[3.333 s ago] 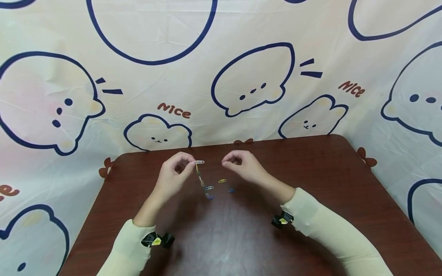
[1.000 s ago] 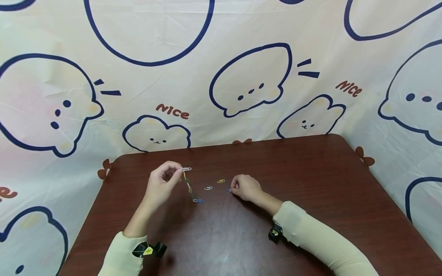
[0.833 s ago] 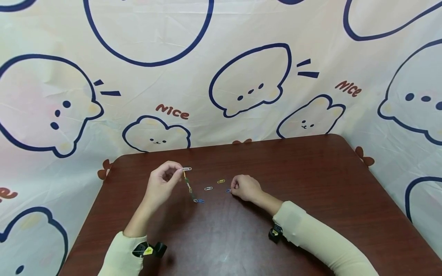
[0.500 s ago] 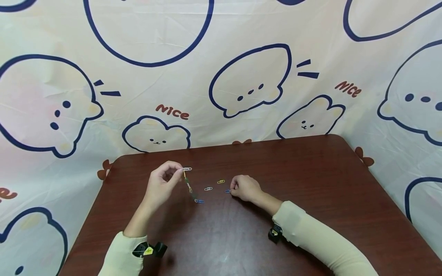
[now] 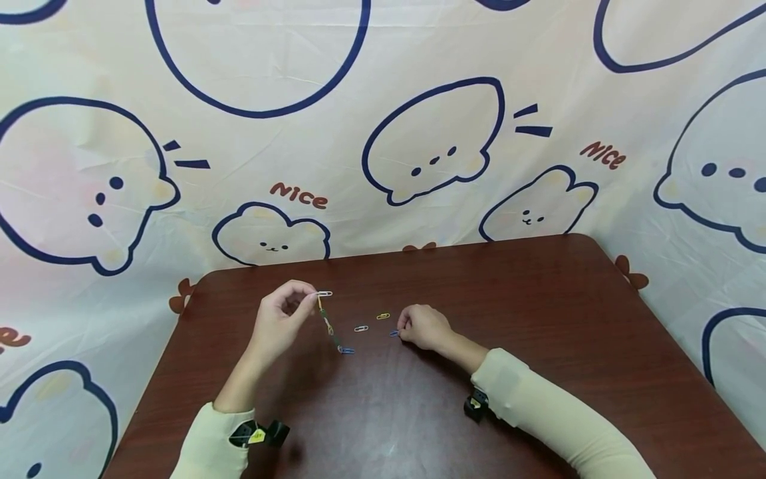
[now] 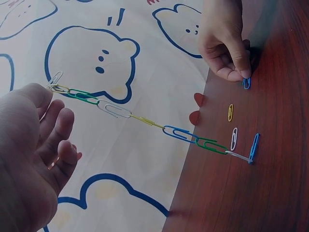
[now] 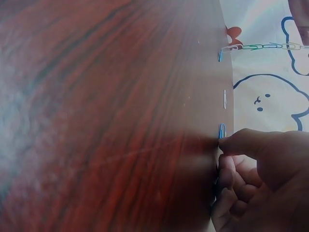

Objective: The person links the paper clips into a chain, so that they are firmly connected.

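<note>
My left hand pinches the white paper clip at the top end of a paper-clip chain. White, yellow, green and blue clips make up the chain, which slants down to the table; its lowest blue clip lies on the wood. Over to the right, my right hand is low at the tabletop, thumb and fingertips on one end of a loose blue paper clip. The clip's other end sticks out past the thumb.
Between the hands lie a loose white paper clip and a loose yellow paper clip. The brown wooden table ends at a printed cloth backdrop behind and at the sides.
Since the oldest frame, my right hand has come down to the loose blue clip and pinched it. My left hand has shifted left with the chain. Over the last second both barely move.
</note>
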The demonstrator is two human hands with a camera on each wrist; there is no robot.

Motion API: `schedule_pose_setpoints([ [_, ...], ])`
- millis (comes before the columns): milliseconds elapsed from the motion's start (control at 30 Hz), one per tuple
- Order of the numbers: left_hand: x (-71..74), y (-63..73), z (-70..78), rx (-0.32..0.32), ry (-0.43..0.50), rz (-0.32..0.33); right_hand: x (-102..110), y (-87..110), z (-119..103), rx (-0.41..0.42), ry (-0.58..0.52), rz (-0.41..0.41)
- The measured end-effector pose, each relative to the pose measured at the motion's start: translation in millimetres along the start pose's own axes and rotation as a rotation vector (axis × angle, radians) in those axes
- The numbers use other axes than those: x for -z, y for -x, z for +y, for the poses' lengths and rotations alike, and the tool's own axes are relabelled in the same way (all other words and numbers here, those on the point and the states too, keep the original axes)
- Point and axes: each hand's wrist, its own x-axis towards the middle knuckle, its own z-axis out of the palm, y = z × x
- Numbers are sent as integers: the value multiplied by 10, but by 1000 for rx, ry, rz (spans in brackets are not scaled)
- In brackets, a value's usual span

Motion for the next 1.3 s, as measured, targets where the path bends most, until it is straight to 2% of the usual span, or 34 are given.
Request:
schedule_pose_setpoints([
  [200, 6, 2, -14, -4, 3, -6, 22, 7, 24, 33, -28, -35],
  [300, 10, -1, -18, 0, -1, -7, 22, -12, 54, 91, -61, -8],
  [400, 10, 0, -16, 5, -5, -8, 38, -37, 71, 141, -151, 20],
  [533, 7, 0, -21, 2, -5, -7, 126, -49, 23, 175, -324, 4],
  [633, 7, -4, -22, 4, -3, -10, 227, -37, -53, 199, -396, -13],
  [800, 6, -21, -1, -6, -20, -33, 445, 2, -229, 240, -433, -10],
  [1067, 13, -52, 10, -23, -52, -53, 785, 13, -557, 252, -531, 34],
  [1300, 4, -57, 32, -18, -56, -44, 891, -5, -841, 265, -604, 16],
])
